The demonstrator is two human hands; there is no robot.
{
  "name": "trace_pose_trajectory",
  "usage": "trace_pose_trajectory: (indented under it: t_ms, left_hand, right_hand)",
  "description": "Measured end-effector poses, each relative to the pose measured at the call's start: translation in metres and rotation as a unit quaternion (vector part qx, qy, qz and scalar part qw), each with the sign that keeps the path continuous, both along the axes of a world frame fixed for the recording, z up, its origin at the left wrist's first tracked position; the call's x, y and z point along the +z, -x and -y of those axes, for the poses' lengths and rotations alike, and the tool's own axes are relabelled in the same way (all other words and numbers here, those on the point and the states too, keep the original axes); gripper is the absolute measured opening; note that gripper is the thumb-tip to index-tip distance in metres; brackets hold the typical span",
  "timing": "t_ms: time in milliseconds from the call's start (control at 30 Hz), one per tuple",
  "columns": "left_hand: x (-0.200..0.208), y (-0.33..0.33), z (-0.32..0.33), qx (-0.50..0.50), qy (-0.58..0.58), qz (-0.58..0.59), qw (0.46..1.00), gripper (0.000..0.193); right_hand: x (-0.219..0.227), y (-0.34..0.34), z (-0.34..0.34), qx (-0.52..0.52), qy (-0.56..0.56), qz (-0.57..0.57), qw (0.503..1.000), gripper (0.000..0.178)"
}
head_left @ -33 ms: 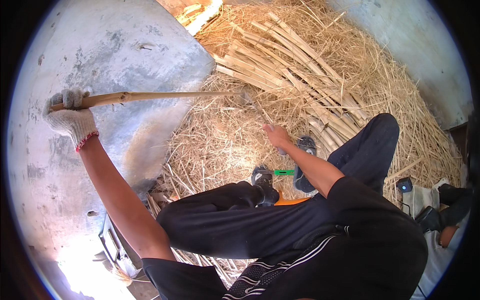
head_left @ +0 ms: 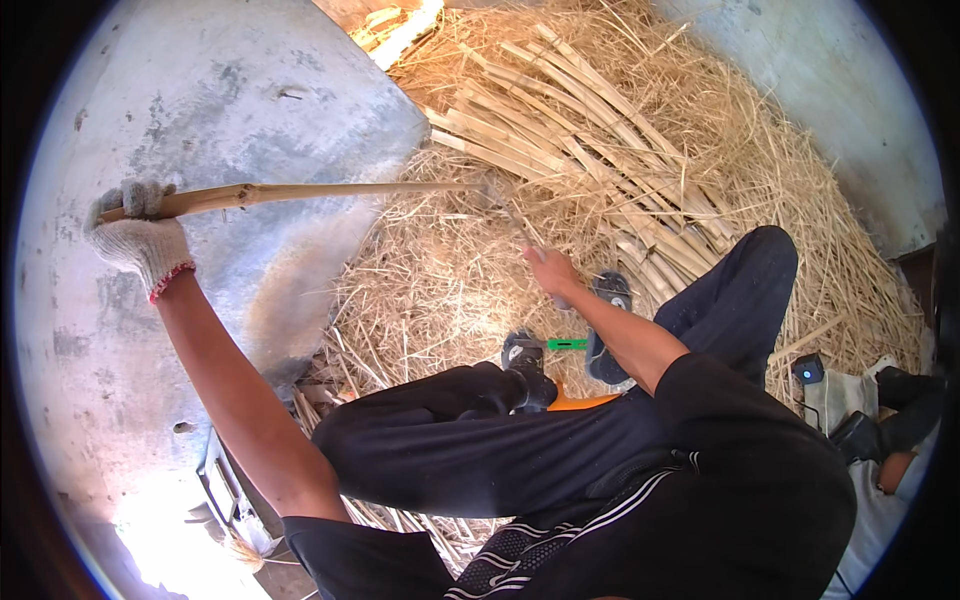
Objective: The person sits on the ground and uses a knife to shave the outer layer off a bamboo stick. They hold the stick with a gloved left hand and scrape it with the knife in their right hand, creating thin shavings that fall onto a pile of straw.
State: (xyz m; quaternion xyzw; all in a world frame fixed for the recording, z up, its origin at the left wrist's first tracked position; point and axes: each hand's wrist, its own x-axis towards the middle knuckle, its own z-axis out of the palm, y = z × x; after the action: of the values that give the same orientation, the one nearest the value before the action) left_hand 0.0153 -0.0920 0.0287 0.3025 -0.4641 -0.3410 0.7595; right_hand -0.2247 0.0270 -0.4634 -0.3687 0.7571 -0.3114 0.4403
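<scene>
My left hand (head_left: 135, 235), in a white knit glove with a red cuff, is shut on one end of a long tan cane stalk (head_left: 320, 190). I hold the stalk level in front of a grey concrete surface (head_left: 200, 90). Its far end reaches the straw pile (head_left: 430, 280). My bare right hand (head_left: 550, 270) is out over the straw near that far end, fingers closed on a thin grey blade-like tool (head_left: 512, 218) that is blurred. I sit with my legs in dark trousers (head_left: 480, 440) and sandals on both feet.
A bundle of peeled cane stalks (head_left: 580, 130) lies across the straw at the top. A small green object (head_left: 567, 344) and an orange piece (head_left: 575, 403) sit between my feet. A dark device with a blue light (head_left: 808, 370) and another person's shoe (head_left: 905, 385) are at the right.
</scene>
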Motion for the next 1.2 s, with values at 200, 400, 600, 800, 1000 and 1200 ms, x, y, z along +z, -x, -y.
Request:
trace_pose_trajectory:
  t_ms: [200,400,600,800,1000,1200]
  left_hand:
    - [-0.005,0.012,-0.001,0.131,-0.014,-0.013,0.991,0.016]
    - [-0.004,-0.01,0.003,0.109,-0.016,0.019,0.994,0.008]
    - [-0.013,-0.004,0.004,0.138,-0.022,-0.006,0.99,0.008]
    - [-0.012,-0.021,0.008,0.166,-0.007,-0.014,0.986,0.011]
    - [-0.003,-0.027,0.009,0.153,-0.021,-0.007,0.988,0.023]
    - [0.065,-0.111,-0.026,0.245,0.089,0.057,0.964,0.017]
  right_hand:
    - [0.023,-0.008,0.012,0.021,0.01,0.075,0.997,0.067]
    - [0.008,-0.019,0.033,0.037,0.011,0.051,0.998,0.066]
    - [-0.005,0.007,0.025,-0.051,-0.096,0.112,0.988,0.066]
    - [0.041,0.001,0.011,-0.031,-0.057,0.108,0.992,0.063]
    - [0.027,0.005,0.025,-0.033,-0.013,0.112,0.993,0.06]
    - [0.005,0.043,0.026,0.028,-0.049,0.235,0.97,0.067]
